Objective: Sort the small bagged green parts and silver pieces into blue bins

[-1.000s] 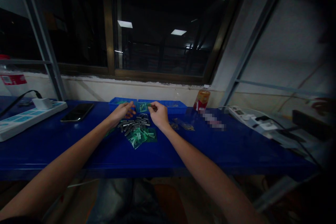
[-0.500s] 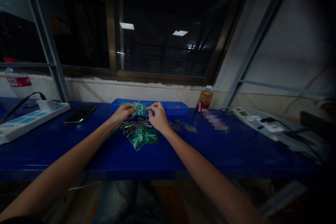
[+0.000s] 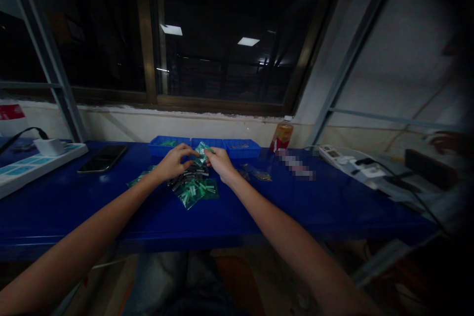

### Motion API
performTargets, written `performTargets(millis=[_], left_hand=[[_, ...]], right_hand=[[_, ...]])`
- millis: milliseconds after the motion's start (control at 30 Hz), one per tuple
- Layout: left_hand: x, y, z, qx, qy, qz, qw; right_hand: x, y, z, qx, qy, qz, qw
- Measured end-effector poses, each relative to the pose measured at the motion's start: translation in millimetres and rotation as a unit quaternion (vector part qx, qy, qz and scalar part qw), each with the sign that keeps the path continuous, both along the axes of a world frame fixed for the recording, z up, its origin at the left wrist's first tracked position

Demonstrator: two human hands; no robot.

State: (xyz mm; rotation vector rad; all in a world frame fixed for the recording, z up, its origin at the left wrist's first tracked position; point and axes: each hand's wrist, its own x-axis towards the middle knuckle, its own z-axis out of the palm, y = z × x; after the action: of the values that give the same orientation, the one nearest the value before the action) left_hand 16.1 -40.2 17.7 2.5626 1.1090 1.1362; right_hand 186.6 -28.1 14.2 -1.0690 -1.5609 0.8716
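A small clear plastic bag of green pieces [image 3: 201, 151] is pinched in my right hand [image 3: 219, 162], raised over the pile. My left hand [image 3: 176, 162] is beside it on the left, thumb and fingers curved and apart; whether a fingertip touches the bag I cannot tell. Beneath both hands is a heap of dark, short cylindrical pieces [image 3: 182, 181], partly hidden. In front of the heap lie further bags of green pieces [image 3: 190, 194]. Another green bag [image 3: 140, 178] shows from behind my left forearm.
Blue bins [image 3: 242, 148] line the table's back edge. A phone [image 3: 102, 159] and a white power strip [image 3: 44, 165] lie at left. Small bags of brownish pieces [image 3: 261, 175], a drink bottle [image 3: 282, 136] and another power strip [image 3: 351, 165] with cables are at right.
The bag of green pieces has passed from my left hand to my right. My left fingers have spread apart, and my right fingers have closed on the bag. The view has shifted slightly.
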Motion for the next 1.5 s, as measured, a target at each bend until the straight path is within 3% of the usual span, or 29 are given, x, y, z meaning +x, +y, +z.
performTargets(millis=[100,167,267,367,500,667,767,833,967,1133,1233,1333,1433,1500], left_hand=[[1,0,0.6,-0.045,-0.040,0.029,0.998],[0,1,1.4,-0.131,-0.114,0.051,0.983],[-2,2,2.7,-0.291,-0.239,0.067,0.924],[-3,1,3.1,-0.360,-0.302,0.067,0.880],[-1,0,1.9,-0.341,-0.339,0.033,0.876],[-2,5,-0.7,-0.218,-0.340,0.040,0.914],[-4,6,-1.2,-0.113,-0.277,0.054,0.953],[-3,4,-0.6,-0.037,-0.211,0.078,0.974],[3,-2,0.9,0.059,-0.109,0.085,0.989],[8,-6,-0.1,0.093,-0.098,0.033,0.990],[10,-6,-0.5,0.087,-0.080,0.019,0.993],[10,-4,-0.3,0.022,-0.096,0.045,0.994],[6,-1,0.9,-0.123,-0.160,0.091,0.975],[3,1,2.1,-0.242,-0.220,0.094,0.940]], right_hand=[[2,1,-0.7,0.122,-0.071,-0.023,0.990],[2,-2,-0.3,0.196,-0.121,-0.017,0.973],[0,-10,1.3,0.249,-0.190,0.003,0.950],[1,-15,3.3,0.256,-0.239,0.000,0.937],[1,-15,4.4,0.252,-0.247,0.005,0.936],[-3,-13,3.9,0.196,-0.140,0.011,0.971],[-4,-9,3.7,0.139,-0.081,-0.013,0.987],[-3,-5,2.8,0.067,-0.047,0.005,0.997],[-3,0,0.1,-0.083,0.072,0.057,0.992],[-3,-1,0.7,-0.086,0.139,0.048,0.985],[-1,1,1.8,-0.054,0.123,0.021,0.991],[1,2,2.0,0.042,0.051,-0.021,0.998],[1,-1,2.0,0.200,-0.072,-0.036,0.976],[0,-6,2.3,0.275,-0.132,-0.032,0.952]])
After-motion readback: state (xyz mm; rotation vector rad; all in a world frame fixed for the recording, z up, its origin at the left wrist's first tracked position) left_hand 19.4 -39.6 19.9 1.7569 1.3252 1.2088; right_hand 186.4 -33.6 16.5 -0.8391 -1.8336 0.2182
